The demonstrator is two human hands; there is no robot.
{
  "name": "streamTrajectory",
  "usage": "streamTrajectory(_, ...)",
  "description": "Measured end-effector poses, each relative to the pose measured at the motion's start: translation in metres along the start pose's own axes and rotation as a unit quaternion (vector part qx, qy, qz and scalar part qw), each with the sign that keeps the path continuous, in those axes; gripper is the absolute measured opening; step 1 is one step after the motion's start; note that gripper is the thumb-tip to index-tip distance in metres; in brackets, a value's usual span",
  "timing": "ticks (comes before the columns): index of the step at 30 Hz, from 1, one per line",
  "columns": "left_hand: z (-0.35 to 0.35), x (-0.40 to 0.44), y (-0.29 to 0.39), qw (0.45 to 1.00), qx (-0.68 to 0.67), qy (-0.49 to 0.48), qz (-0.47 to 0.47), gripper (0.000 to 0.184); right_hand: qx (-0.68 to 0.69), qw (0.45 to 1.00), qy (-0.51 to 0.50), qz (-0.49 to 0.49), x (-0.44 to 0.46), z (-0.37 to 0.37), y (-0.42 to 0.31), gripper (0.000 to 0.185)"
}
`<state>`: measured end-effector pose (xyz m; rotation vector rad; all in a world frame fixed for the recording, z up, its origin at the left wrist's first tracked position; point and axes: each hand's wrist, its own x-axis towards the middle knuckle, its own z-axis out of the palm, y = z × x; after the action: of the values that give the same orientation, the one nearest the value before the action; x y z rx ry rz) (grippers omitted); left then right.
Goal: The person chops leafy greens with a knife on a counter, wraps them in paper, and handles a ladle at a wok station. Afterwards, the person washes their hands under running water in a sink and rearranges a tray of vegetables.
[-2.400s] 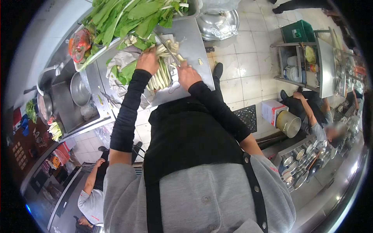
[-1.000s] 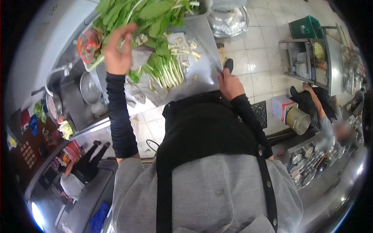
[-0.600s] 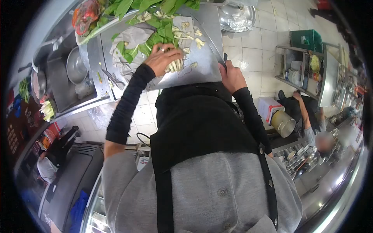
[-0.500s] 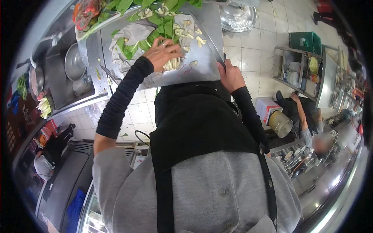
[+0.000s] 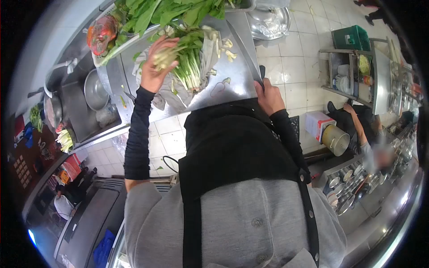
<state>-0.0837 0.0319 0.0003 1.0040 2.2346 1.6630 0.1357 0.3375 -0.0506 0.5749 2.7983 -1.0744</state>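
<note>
My left hand (image 5: 158, 67) is wrapped round a bundle of pale-stemmed greens (image 5: 165, 57), lifted above the metal counter (image 5: 237, 80). More leafy greens with white stems (image 5: 190, 67) lie beside it on a crumpled grey cloth (image 5: 172, 98). My right hand (image 5: 269, 96) grips the dark handle of a knife (image 5: 241, 44), whose long blade lies along the counter's right side. Small pale trimmings (image 5: 230, 54) are scattered left of the blade. A large heap of green leaves (image 5: 178, 11) fills the far side.
At the left is a sink (image 5: 76, 116) with a metal bowl (image 5: 96, 89). A foil-topped metal vessel (image 5: 269, 22) stands beyond the counter's right edge. A person (image 5: 357, 120) is beside a large pot (image 5: 335, 140) at the right; another person (image 5: 65, 205) is at the lower left.
My left hand has risen from the counter and moved left with a bundle of stems in it. The greens it covered now show. My right hand stays on the knife handle.
</note>
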Motion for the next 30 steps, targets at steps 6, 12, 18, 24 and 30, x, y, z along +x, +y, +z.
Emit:
streamTrajectory(6, -0.048, 0.000, 0.054, 0.984, -0.102, 0.137, 0.055, 0.042, 0.002, 1.000, -0.003, -0.002, 0.002, 0.002, -0.011, 0.035)
streamTrajectory(12, -0.009, 0.022, 0.068, 0.979, 0.180, -0.032, -0.087, 0.052, -0.020, 1.000, -0.006, 0.008, 0.005, 0.015, -0.007, 0.035)
streamTrajectory(18, 0.091, 0.029, -0.061, 0.893, 0.376, -0.171, -0.177, 0.076, -0.068, 0.997, -0.023, 0.009, 0.002, 0.016, -0.010, 0.034)
streamTrajectory(24, 0.093, 0.012, -0.056, 0.902, 0.378, -0.121, -0.168, 0.081, -0.096, 0.995, -0.035, 0.006, -0.004, 0.017, -0.009, 0.035)
streamTrajectory(30, 0.110, -0.001, -0.069, 0.851, 0.497, -0.110, -0.128, 0.064, -0.098, 0.993, -0.062, -0.017, -0.012, 0.015, -0.024, 0.032)
